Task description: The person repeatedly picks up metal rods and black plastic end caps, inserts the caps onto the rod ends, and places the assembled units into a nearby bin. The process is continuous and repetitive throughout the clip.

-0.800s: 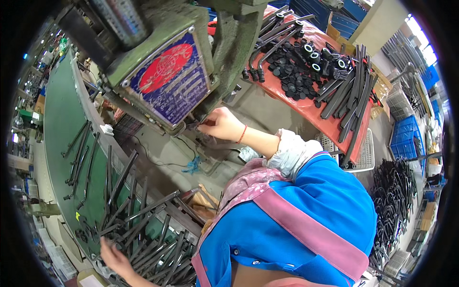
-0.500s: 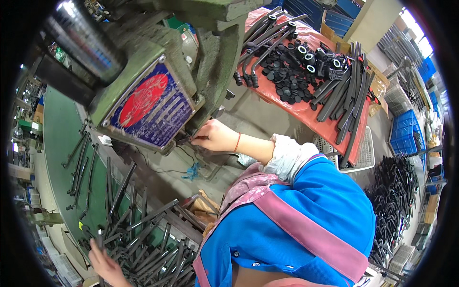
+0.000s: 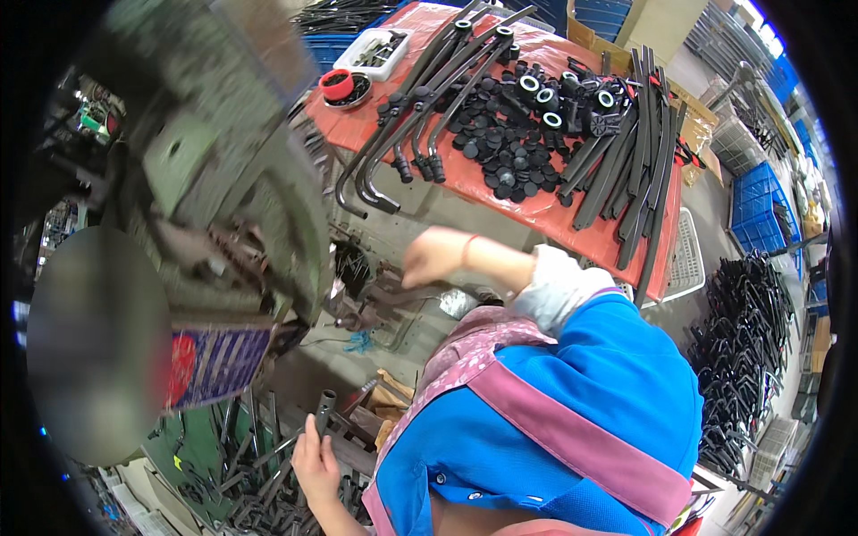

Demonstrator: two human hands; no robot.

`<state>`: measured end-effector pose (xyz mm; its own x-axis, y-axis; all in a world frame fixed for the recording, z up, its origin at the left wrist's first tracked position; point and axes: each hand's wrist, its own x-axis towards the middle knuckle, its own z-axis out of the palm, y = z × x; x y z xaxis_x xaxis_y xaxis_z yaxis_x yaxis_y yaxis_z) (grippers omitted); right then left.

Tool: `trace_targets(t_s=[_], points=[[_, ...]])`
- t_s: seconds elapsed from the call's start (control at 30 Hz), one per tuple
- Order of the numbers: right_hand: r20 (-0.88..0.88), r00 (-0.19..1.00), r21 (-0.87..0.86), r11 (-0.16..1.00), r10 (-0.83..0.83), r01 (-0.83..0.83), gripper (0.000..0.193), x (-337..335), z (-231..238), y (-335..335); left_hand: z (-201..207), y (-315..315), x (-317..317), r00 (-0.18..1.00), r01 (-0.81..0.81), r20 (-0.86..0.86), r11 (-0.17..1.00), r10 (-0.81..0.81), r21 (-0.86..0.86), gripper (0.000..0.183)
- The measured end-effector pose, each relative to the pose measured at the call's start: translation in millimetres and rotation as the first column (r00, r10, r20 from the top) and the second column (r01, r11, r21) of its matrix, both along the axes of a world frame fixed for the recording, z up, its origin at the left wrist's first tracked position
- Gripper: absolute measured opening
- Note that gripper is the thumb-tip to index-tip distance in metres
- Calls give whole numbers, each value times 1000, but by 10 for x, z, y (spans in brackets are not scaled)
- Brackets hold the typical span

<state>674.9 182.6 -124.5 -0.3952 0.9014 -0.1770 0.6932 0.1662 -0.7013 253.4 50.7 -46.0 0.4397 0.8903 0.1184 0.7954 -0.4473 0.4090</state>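
The left hand (image 3: 317, 469) grasps a dark tube (image 3: 326, 409), open end up, near the right edge of the green worktop (image 3: 198, 432); the blurred right hand's (image 3: 431, 257) grip cannot be told. Best keep the tube steady, clear of the machine (image 3: 302, 219).

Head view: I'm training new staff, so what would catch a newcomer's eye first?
Probably the red-covered table toward the upper right, heaped with black discs and bent tubes. Next, the green machine looms at left, its blue-and-red nameplate low down. At lower left, the left hand holds a dark tube.
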Motion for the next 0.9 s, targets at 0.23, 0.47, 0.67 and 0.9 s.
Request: trace_targets(t_s=[0.23,0.47,0.67,0.9], points=[[334,-200,675,86,-921,733,39,3171,-515,-210,-256,156,627,993,-18,-119,989,0,-148,56],[511,-221,562,129,-831,817,82,4132,-720,-209,-236,285,1239,993,-6,-117,973,-22,-230,53],[419,-71,641,239,-905,730,61,4250,-699,-416,-202,320,1352,991,5,-132,993,-21,-120,45],[-767,156,-229,491,-623,840,47,2563,64,-799,-181,362,1316,979,7,-202,988,24,156,44]])
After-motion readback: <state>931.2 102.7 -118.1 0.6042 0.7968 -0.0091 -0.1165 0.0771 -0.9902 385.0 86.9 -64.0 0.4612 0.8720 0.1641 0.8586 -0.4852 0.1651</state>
